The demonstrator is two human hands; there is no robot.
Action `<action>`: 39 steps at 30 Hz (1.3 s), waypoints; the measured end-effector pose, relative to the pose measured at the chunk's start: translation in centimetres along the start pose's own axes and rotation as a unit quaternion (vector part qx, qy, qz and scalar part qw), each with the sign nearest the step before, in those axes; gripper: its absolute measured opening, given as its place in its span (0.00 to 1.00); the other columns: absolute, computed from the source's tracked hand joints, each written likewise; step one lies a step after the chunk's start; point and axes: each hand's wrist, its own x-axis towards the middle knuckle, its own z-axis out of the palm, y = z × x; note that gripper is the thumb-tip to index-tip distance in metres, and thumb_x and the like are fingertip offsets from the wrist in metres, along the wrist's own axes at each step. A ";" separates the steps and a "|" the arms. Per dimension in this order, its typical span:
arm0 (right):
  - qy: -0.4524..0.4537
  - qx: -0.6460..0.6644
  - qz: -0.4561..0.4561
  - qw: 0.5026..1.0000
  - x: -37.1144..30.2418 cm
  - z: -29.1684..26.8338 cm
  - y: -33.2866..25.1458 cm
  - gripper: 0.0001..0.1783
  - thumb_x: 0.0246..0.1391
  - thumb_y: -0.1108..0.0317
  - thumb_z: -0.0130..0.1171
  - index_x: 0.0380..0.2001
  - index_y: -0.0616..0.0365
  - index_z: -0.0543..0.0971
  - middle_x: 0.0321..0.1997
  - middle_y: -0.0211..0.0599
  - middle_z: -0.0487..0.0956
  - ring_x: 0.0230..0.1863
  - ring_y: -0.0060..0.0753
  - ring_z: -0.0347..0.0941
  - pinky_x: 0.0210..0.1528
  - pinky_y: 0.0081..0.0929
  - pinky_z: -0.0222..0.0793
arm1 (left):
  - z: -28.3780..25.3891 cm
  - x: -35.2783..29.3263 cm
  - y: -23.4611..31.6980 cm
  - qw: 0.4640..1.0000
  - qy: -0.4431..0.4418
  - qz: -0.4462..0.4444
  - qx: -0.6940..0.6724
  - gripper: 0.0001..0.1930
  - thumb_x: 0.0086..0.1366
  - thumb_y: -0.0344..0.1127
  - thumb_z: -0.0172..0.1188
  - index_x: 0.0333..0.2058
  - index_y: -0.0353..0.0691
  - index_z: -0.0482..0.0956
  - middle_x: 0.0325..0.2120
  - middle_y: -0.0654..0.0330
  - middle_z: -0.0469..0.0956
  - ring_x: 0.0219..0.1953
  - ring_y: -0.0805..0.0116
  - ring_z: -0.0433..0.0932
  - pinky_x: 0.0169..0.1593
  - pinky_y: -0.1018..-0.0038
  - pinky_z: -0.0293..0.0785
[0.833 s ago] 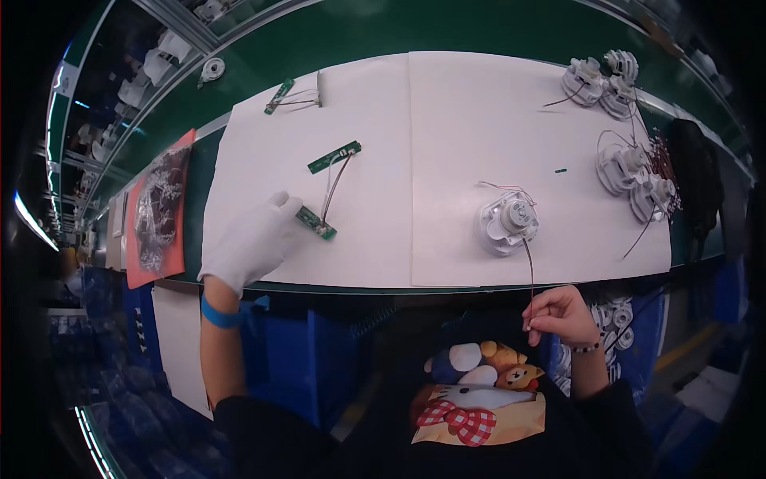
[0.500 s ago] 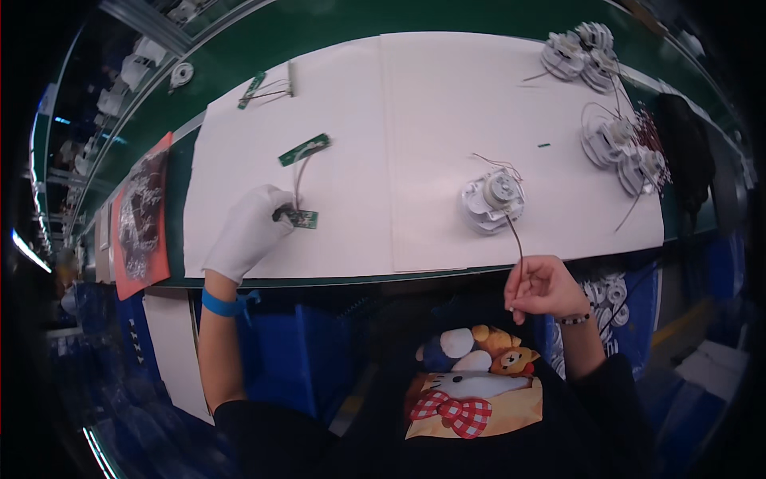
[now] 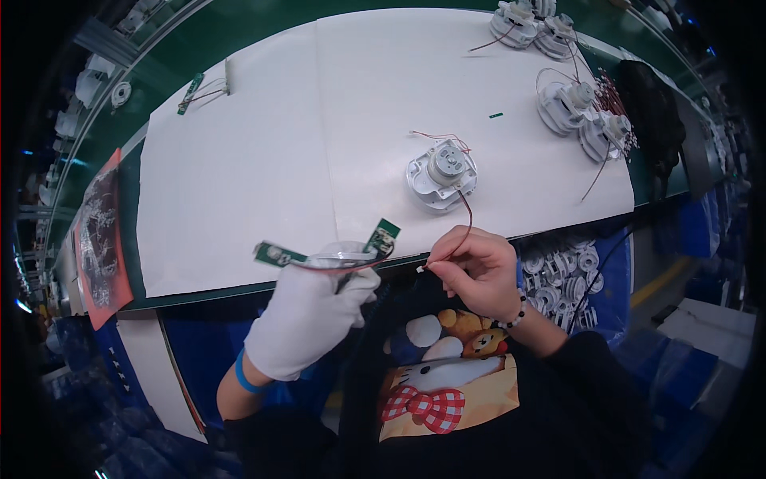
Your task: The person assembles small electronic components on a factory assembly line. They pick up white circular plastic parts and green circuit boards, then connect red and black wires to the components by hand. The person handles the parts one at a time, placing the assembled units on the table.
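My left hand (image 3: 313, 307), in a white glove, is closed on a pair of small green circuit boards joined by wires. One circuit board (image 3: 382, 238) sticks up past my fingers; the other board (image 3: 278, 255) juts out to the left, slightly blurred. Just to the right, my bare right hand (image 3: 475, 271) pinches the end of a thin brown wire (image 3: 469, 209), and a small white plug (image 3: 421, 269) shows at its fingertips. That wire runs up to a white motor unit (image 3: 444, 172) with a silver motor on top, standing on the white sheet. The plug and boards are apart.
Several similar motor units (image 3: 565, 108) stand at the far right beside bundled red wires (image 3: 610, 94). Another wired board pair (image 3: 191, 93) lies far left. A plastic bag of parts (image 3: 97, 243) rests on the left edge. Below the table edge at right, a blue bin (image 3: 610, 307) holds white parts.
My left hand has lifted the circuit boards off the sheet and brought them right, toward my right hand. My right hand still holds the wire. The whole view has shifted.
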 end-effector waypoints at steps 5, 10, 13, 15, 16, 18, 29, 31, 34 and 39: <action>0.060 -0.139 -0.155 0.976 0.5 0.5 0.6 0.04 0.42 0.80 0.61 0.23 0.64 0.75 0.24 0.31 0.74 0.16 0.10 0.65 0.17 0.09 0.57 | 1.8 0.9 0.7 0.999 -0.023 -0.021 0.022 0.08 0.60 0.32 0.52 0.31 0.32 0.72 0.16 0.62 0.73 0.11 0.80 0.70 0.13 0.85 0.62; 0.092 -0.209 -0.212 0.950 0.8 0.6 0.8 0.05 0.40 0.81 0.62 0.23 0.63 0.76 0.24 0.31 0.74 0.13 0.10 0.62 0.15 0.10 0.55 | 2.1 1.0 1.6 0.999 -0.023 -0.035 -0.002 0.10 0.60 0.32 0.52 0.32 0.28 0.74 0.13 0.62 0.71 0.13 0.79 0.70 0.17 0.80 0.67; 0.088 -0.221 -0.223 0.945 0.9 0.6 0.9 0.05 0.40 0.81 0.62 0.23 0.63 0.76 0.24 0.31 0.74 0.13 0.11 0.62 0.14 0.10 0.55 | 2.1 1.1 1.5 0.999 -0.022 -0.014 0.034 0.10 0.60 0.32 0.52 0.32 0.29 0.73 0.12 0.62 0.71 0.12 0.79 0.69 0.16 0.80 0.67; 0.082 -0.224 -0.224 0.945 0.9 0.4 0.9 0.06 0.40 0.81 0.62 0.23 0.63 0.75 0.24 0.32 0.74 0.13 0.12 0.63 0.15 0.10 0.56 | 2.0 1.1 1.6 0.999 -0.024 -0.005 0.040 0.09 0.60 0.32 0.52 0.33 0.29 0.73 0.12 0.62 0.71 0.12 0.79 0.69 0.16 0.80 0.66; 0.080 -0.224 -0.225 0.945 1.0 0.2 0.9 0.06 0.40 0.81 0.61 0.23 0.64 0.75 0.24 0.32 0.74 0.14 0.12 0.64 0.15 0.10 0.56 | 2.0 1.2 1.3 0.999 -0.030 -0.004 0.034 0.10 0.60 0.32 0.52 0.34 0.30 0.73 0.13 0.63 0.71 0.13 0.80 0.69 0.16 0.82 0.65; 0.076 -0.224 -0.225 0.945 1.1 0.2 0.8 0.06 0.40 0.81 0.61 0.23 0.64 0.75 0.24 0.32 0.74 0.15 0.13 0.65 0.15 0.11 0.57 | 1.9 1.6 0.5 0.999 -0.042 -0.002 0.021 0.10 0.59 0.33 0.52 0.37 0.32 0.72 0.15 0.64 0.71 0.14 0.83 0.68 0.15 0.86 0.64; 0.011 -0.274 -0.235 0.933 1.4 -0.3 0.0 0.06 0.39 0.81 0.61 0.22 0.64 0.74 0.25 0.34 0.74 0.16 0.20 0.69 0.16 0.15 0.62 | 1.7 1.3 0.3 0.991 -0.020 0.107 0.076 0.13 0.61 0.32 0.48 0.41 0.29 0.73 0.13 0.68 0.68 0.14 0.84 0.65 0.19 0.85 0.62; 0.009 -0.270 -0.224 0.936 1.3 -0.3 0.1 0.06 0.39 0.82 0.61 0.22 0.64 0.74 0.25 0.34 0.74 0.16 0.21 0.69 0.16 0.15 0.62 | 1.8 1.4 0.2 0.992 -0.019 0.107 0.060 0.13 0.61 0.32 0.48 0.40 0.29 0.73 0.12 0.68 0.67 0.14 0.84 0.65 0.18 0.84 0.62; 0.003 -0.281 -0.226 0.933 1.4 -0.4 0.0 0.06 0.38 0.82 0.61 0.22 0.63 0.74 0.25 0.35 0.74 0.17 0.23 0.69 0.17 0.16 0.63 | 1.9 1.7 -0.1 0.992 -0.022 0.118 0.043 0.12 0.61 0.32 0.48 0.38 0.30 0.74 0.11 0.67 0.67 0.13 0.84 0.65 0.18 0.84 0.62; -0.036 -0.333 -0.271 0.902 2.0 -1.0 -0.2 0.08 0.34 0.80 0.63 0.20 0.62 0.74 0.24 0.34 0.73 0.19 0.28 0.71 0.19 0.20 0.66 | 1.4 1.8 -0.1 0.988 -0.059 0.128 0.066 0.09 0.61 0.32 0.47 0.30 0.33 0.73 0.11 0.67 0.67 0.12 0.83 0.66 0.18 0.83 0.63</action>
